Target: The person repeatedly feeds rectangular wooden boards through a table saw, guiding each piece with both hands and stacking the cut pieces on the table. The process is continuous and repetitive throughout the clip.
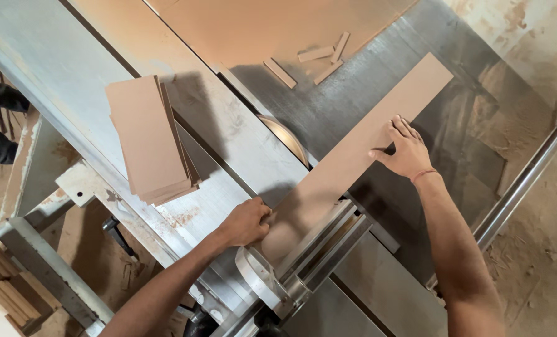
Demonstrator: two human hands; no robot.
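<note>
The long board (359, 156) under both hands is plain pale tan, unpatterned. The stacked panels (150, 140) beyond the left hand (246, 221) match that tan. The saw blade (285, 137) between the grips is dull brass-gold. The saw table (328, 106) beneath is grey steel, dusted orange-brown. A thin reddish thread (423, 175) circles the wrist of the right hand (406, 150). The offcut strips (313, 59) beyond the blade are light tan.
</note>
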